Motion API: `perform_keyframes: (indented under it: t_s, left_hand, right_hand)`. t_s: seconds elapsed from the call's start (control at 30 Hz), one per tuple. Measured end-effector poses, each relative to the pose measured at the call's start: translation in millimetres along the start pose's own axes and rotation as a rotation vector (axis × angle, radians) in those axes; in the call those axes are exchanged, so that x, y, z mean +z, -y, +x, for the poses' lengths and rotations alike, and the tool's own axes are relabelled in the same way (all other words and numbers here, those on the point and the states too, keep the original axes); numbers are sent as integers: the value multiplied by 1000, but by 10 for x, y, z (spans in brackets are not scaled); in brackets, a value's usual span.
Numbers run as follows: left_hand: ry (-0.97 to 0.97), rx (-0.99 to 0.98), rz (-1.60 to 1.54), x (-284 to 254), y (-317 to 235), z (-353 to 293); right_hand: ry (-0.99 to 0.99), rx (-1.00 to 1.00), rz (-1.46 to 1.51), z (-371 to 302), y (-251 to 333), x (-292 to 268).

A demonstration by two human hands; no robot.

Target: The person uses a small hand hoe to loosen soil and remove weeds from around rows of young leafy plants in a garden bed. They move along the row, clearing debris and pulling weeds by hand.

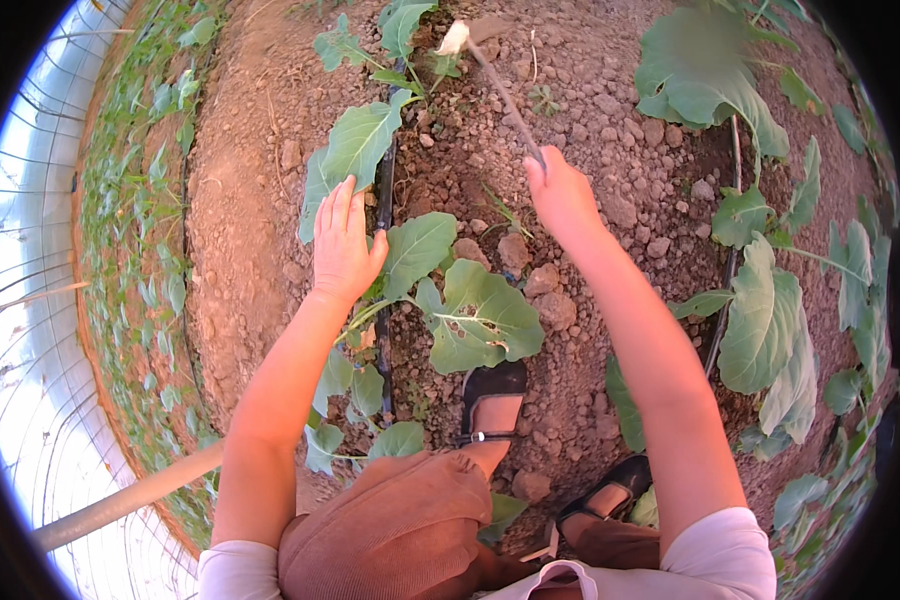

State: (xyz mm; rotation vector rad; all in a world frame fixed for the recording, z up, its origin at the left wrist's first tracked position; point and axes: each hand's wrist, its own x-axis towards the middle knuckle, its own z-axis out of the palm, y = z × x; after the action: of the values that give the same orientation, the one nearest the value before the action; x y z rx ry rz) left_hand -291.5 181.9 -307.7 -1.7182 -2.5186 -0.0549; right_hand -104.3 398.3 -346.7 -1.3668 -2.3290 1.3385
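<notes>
My left hand [342, 245] is stretched out flat over a crop plant, its fingertips against the lower edge of a broad green leaf [360, 140]. It holds nothing. My right hand [562, 195] is closed round the near end of a thin-handled hand hoe [498, 85]. The tool slants away to the upper left, and its pale, bright head [454, 38] is at the soil beside a small plant [446, 66]. Below my left hand spreads a large leaf with several holes [483, 318]. What the hoe's head touches is too blurred to tell.
A black drip line [386, 200] runs along the plant row. Another row of big leaves [760, 315] stands on the right. Cloddy brown soil [610, 110] lies between. My shoes [494, 385] are among the plants. A pole [130, 497] and a pale plastic wall [30, 330] are at the left.
</notes>
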Motion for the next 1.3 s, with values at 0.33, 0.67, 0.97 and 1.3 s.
perform_keyframes:
  t_s: [0.33,0.67,0.97,1.3]
  left_hand:
    - [-27,-47,-38,-70,-33,53]
    - [-109,264,-337,-299,-315,-48]
    - [-355,-276,-171,-163,477,-560]
    - [223,-1106,18,697,1979,-2501]
  right_hand:
    - [22,15,-182,-728,-285,25]
    - [-183,-116,-32,-896,-306,-209]
    - [1,-456,-356,-262,955,-323]
    - [76,-435,-768,602,1682,303]
